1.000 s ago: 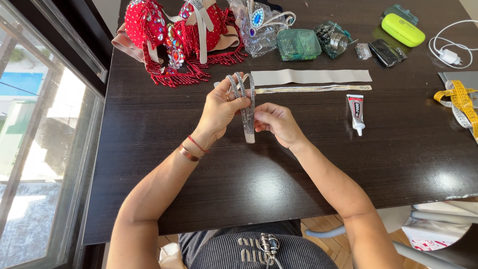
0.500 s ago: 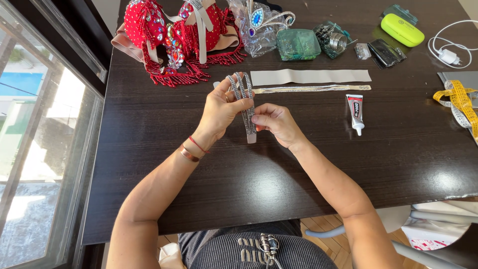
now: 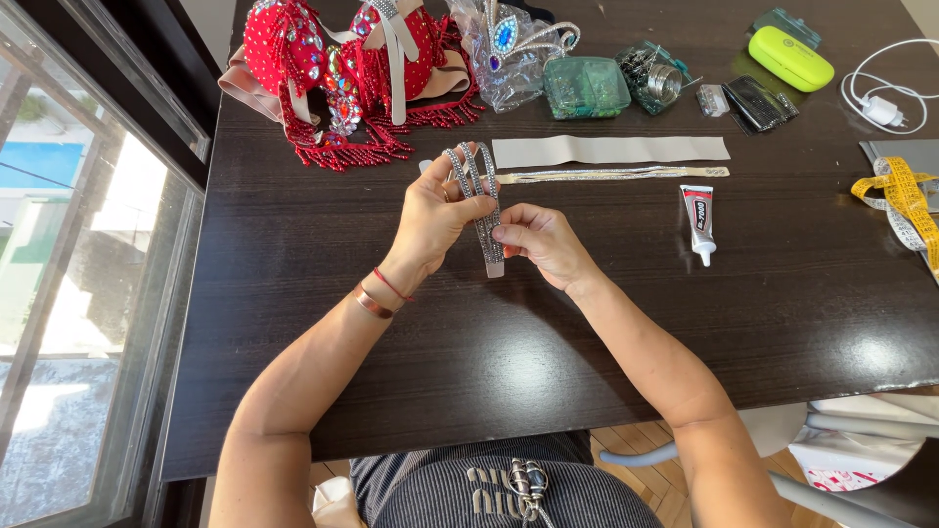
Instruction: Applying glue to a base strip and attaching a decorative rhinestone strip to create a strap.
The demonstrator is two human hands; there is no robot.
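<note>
The rhinestone strip (image 3: 486, 210) is a narrow band, silvery grey, covered in rows of small sparkling stones, with a plain pale end at the bottom. Its upper part separates into looped strands that arch over the left hand's fingertips. Its long axis runs roughly vertical in the head view, away from the person, with the plain end pointing toward the person and the looped end pointing toward the far side of the table. The strip is held above the dark wooden table (image 3: 293, 323), near its middle, between the two hands.

The left hand (image 3: 430, 220) grips the upper part of the strip, fingers curled around the strands. The right hand (image 3: 540, 242) pinches the lower part of the strip between thumb and fingertips, fingers closed on it. The two hands lie just beside each other.

Beyond the strip lie a flat grey band (image 3: 611, 150) and a thin rhinestone trim (image 3: 606, 175), both with long axes running left to right. A glue tube (image 3: 698, 222) lies to the right, nozzle toward the person. At the far edge lie a red beaded garment (image 3: 342, 68), a jewelled tiara (image 3: 509, 44) and a green box (image 3: 587, 88). A yellow tape measure (image 3: 905, 196) lies at the right edge.
</note>
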